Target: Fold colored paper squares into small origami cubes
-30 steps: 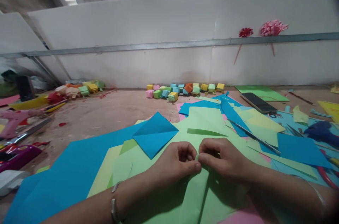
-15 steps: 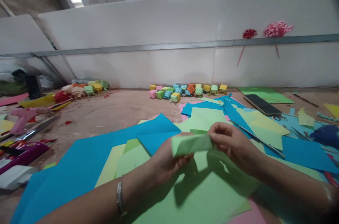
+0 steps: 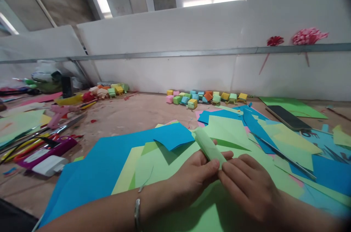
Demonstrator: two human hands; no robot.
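My left hand (image 3: 196,177) and my right hand (image 3: 246,186) meet low in the middle of the view, both pinching a narrow folded strip of light green paper (image 3: 208,147). The strip sticks up and away from my fingers, tilted to the left. Under my hands lie loose sheets of green paper (image 3: 161,162) and blue paper (image 3: 104,159) spread over the table. A silver bracelet (image 3: 137,214) circles my left wrist.
A row of small coloured paper cubes (image 3: 205,97) lines the back wall, with more (image 3: 109,90) further left. A dark phone (image 3: 287,117) lies at the right. A thin metal rod (image 3: 282,156) crosses the papers. Scissors and tools (image 3: 46,148) clutter the left side.
The green paper was pinched flat on the table, then lifted crosswise between my hands. Now it points away from me as a narrow strip. The camera has swung to the left.
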